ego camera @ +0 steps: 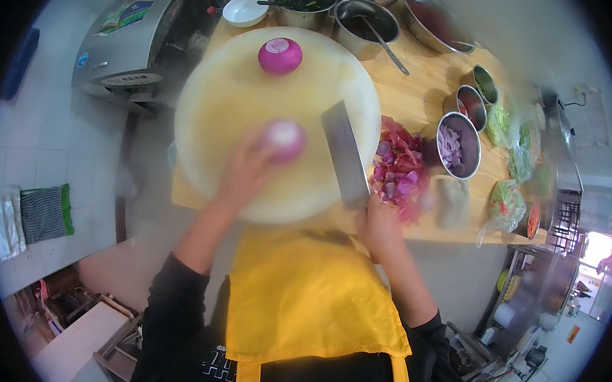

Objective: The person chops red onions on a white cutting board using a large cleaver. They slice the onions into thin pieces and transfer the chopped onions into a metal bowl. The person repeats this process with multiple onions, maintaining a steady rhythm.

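Observation:
On a round, pale chopping board (211, 108) lies a red onion (285, 139), and the fingers of my left hand (253, 165) are on its near left side. Blur hides the exact grip. My right hand (381, 221) grasps the handle of a Chinese cleaver (345, 149), whose wide blade rests over the board's right part. A second peeled red onion (280, 57), its cut end facing up, sits near the board's far edge. Close to the cleaver, right of the board, is a heap of red onion skins and trimmings (400, 170).
A steel pot of sliced onion (459, 146) stands right of the skins, with smaller steel cups (471, 107) behind. Steel pots (366, 28) and a white bowl (245, 10) line the wooden table's (420, 83) far side. Bagged vegetables (506, 204) lie at the right.

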Available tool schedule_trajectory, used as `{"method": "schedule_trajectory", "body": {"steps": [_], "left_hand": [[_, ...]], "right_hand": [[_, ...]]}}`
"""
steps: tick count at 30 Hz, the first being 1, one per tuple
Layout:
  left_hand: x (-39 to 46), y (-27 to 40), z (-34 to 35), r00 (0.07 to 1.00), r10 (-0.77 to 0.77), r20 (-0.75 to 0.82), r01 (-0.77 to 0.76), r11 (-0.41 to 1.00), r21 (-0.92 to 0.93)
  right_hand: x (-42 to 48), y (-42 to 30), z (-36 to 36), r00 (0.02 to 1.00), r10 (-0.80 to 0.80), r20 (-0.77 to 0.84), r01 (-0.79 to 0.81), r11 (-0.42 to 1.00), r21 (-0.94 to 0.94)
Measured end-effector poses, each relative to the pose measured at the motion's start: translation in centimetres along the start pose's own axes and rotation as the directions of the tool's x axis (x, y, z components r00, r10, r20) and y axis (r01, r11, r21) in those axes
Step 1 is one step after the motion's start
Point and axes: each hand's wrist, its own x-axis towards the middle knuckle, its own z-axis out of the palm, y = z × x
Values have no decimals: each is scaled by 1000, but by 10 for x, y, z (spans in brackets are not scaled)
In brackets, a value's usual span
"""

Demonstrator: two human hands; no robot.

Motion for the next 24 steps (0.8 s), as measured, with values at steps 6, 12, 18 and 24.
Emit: {"method": "schedule_trajectory", "body": {"steps": [6,12,18,24], "left_hand": [[6,6,2,998,-48,-28,47,998,-42],[37,-9,-19,986,148,83,-137,983,-120],[32,-14,-21,1000,-1,-15,1,999,-40],[20,-6,-3,990,-9,-143,10,1000,6]], "right_hand": [[0,1,0,999,-21,33,19,999,42],[-4,-5,-1,999,-44,-19,45,997,61],[-7,-10,3,999,-27,-28,27,999,18],[-4,-4,7,987,-84,-136,91,995,46]]}}
